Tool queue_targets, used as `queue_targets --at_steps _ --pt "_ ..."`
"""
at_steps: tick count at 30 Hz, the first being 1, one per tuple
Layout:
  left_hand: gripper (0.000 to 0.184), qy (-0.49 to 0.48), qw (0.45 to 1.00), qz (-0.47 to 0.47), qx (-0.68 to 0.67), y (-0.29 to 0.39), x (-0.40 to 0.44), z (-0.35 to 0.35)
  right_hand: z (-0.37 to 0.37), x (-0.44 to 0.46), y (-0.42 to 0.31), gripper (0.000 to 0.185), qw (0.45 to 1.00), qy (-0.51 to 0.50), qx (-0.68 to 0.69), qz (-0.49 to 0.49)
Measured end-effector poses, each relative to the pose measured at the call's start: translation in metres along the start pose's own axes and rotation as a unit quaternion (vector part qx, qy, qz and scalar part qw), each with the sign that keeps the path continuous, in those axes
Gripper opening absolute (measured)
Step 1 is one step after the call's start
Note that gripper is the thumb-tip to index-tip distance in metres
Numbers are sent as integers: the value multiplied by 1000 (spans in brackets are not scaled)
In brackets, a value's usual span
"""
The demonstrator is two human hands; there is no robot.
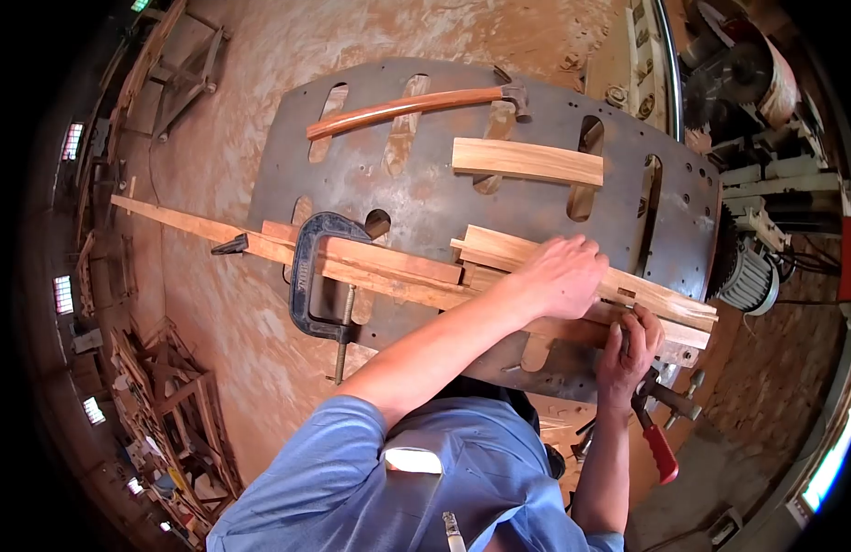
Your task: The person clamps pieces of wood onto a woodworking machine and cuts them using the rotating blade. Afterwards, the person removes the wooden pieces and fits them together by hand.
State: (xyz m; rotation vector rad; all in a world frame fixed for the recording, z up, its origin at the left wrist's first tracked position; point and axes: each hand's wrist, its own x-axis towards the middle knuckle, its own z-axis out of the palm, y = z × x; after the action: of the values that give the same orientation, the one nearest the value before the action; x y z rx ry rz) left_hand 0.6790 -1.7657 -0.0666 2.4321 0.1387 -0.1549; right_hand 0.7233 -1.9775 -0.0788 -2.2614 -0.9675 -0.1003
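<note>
My left hand (563, 271) lies over a pale wooden strip (674, 299), its fingers curled down onto the far edge. A small rectangular slot shows in the strip just right of that hand. My right hand (632, 354) is at the strip's near side with fingers bent and pressed together. A tiny thing by its fingertips is too small to name. Under the strips runs a long wooden board (388, 282), held to the metal table (425, 193) by a black C-clamp (306, 276). A red-handled clamp (660, 451) sits below my right hand.
A hammer (407, 110) and a loose wooden block (526, 162) lie on the slotted table's far half. A motor (749, 283) and a saw blade (720, 248) stand at the right end. Scrap wood (177, 414) is piled on the floor at left.
</note>
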Motion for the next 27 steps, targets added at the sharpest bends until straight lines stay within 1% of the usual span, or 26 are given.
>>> queue_targets --at_steps 7,22,27 --pt "32 49 999 12 -7 -4 -1 13 5 14 -1 24 1000 -17 -20 -13" --pt "17 93 996 -1 -18 -8 8 25 14 18 7 22 1000 -17 -23 -11" --pt "14 106 994 -11 -26 -4 6 23 16 17 7 21 999 -12 -29 -10"
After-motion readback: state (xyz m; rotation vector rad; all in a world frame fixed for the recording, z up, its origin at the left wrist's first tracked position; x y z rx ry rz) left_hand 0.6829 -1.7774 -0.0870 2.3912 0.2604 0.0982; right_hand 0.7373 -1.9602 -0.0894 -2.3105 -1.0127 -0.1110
